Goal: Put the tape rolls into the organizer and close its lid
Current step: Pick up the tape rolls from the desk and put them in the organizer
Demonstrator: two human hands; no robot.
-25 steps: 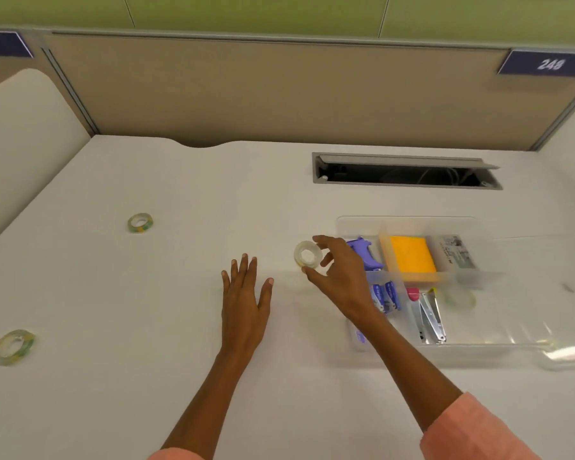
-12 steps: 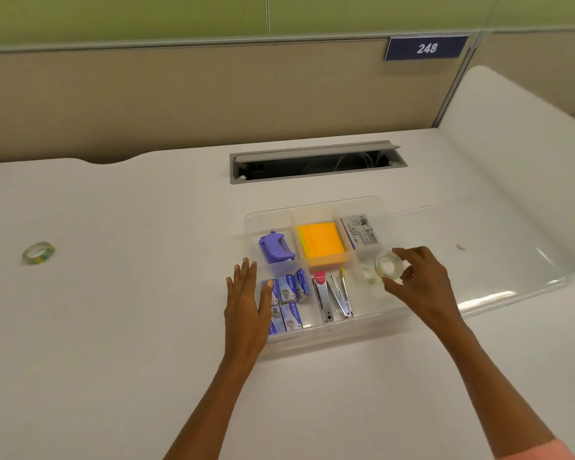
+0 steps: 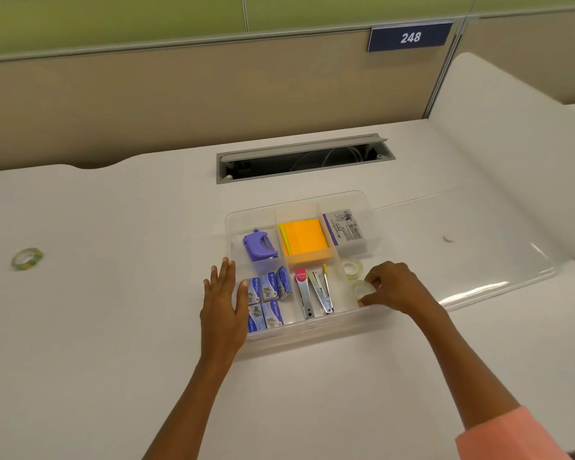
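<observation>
Our right hand (image 3: 394, 287) lowers a clear roll (image 3: 363, 289) into the organizer's (image 3: 299, 330) near right compartment, fingers curled and pinching its rim; a second clear roll (image 3: 352, 267) already lies in the same compartment, just behind it. Our left hand (image 3: 223, 303) rests flat and spread, holding nothing, against the organizer's left wall. A green-patterned roll (image 3: 27, 258) sits on the desk (image 3: 113, 360) well to the organizer's left. The clear lid (image 3: 478, 247) lies open on the organizer's right side. We judge the placing step to be under way and not finished: next we would let go of this roll, reach far left of the organizer for the green one, then swing the lid over. Whether other rolls wait out of view, we cannot tell
</observation>
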